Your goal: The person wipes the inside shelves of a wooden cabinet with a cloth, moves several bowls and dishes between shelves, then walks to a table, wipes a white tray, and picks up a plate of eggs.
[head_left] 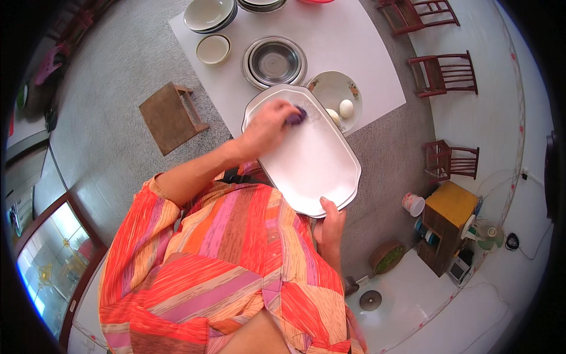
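A long white tray (314,163) with a dark rim and scalloped corners is tilted across my lap, over the near edge of the table. My right hand (329,223) grips its near end, thumb on the top face. Blurred by motion, my left hand (267,126) presses a bunched dark purple cloth or scrubber (297,116) onto the far part of the tray. Faint grey marks show beside the purple piece. Partly hidden behind the tray is a floral plate (329,86) bearing a white egg (346,108) and a second pale, egg-like item (333,116).
On the white table (353,44) stand nested metal basins (275,62), a small bowl (213,49), stacked bowls (210,14) and a red container (316,1). A wooden stool (170,118) stands left. Chairs (442,75) line the right wall, near a wooden cabinet (449,203).
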Motion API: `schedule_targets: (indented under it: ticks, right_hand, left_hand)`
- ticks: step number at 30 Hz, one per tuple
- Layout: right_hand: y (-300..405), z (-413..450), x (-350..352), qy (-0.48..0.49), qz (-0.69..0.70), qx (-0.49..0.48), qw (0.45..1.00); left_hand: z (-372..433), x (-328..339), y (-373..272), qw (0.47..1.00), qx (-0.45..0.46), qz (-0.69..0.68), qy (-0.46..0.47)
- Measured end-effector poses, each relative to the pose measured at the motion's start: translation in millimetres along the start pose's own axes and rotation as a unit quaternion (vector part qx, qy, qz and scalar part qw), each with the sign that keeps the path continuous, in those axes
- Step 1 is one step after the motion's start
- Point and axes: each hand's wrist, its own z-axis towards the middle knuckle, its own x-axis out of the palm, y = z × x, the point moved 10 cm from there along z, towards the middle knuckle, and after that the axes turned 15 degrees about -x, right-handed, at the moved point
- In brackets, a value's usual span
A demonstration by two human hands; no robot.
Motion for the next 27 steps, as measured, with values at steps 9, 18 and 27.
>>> schedule_targets:
  ticks: [9,18,27]
  right_hand:
    - [4,-1,-3,-0.014,-0.003,-0.019,1.0]
    - [-2,-2,-13,-0.021,-0.027,0.024,0.999]
    - [1,4,-7,-0.009,-0.029,0.007,1.0]
  left_hand:
    - [-88,64,-59,0.869,0.104,-0.073,0.479]
    - [32,-49,12,0.99,-0.078,0.012,0.116]
    - [-42,68,-43,0.956,0.053,-0.105,0.27]
